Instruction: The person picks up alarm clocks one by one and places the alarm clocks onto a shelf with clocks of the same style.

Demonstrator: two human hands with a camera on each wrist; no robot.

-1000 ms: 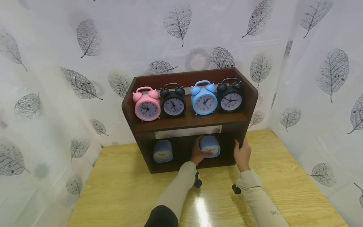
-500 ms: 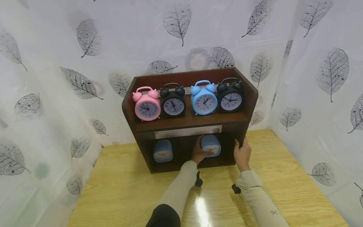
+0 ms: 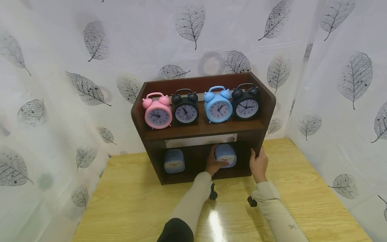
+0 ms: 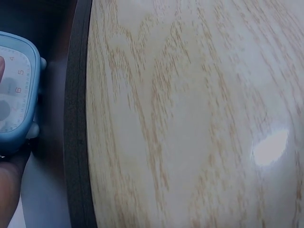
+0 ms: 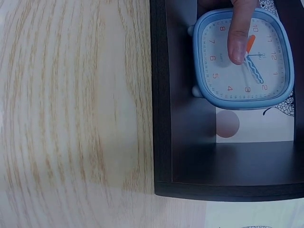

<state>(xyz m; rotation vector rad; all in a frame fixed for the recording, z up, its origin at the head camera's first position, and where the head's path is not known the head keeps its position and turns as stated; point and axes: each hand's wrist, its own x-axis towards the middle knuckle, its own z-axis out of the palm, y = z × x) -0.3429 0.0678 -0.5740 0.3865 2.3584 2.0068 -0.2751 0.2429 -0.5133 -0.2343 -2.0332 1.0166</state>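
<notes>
A dark brown two-tier shelf stands on the table. On its lower tier my left hand holds a blue square alarm clock by its left side, the thumb across the dial, as the right wrist view shows. The clock stands on the lower board, with a gap between it and the right side panel. My right hand grips that panel's front edge, thumb on the inner side and fingers outside. A second blue square clock stands at the tier's left end.
On the upper tier are a pink twin-bell clock, a black one, a light-blue one and another black one. Leaf-patterned sheeting hangs behind and beside the wood-grain table.
My left hand and the blue square clock have shifted very slightly right, and the left forearm has swung a little right. The right hand keeps its place on the shelf.
</notes>
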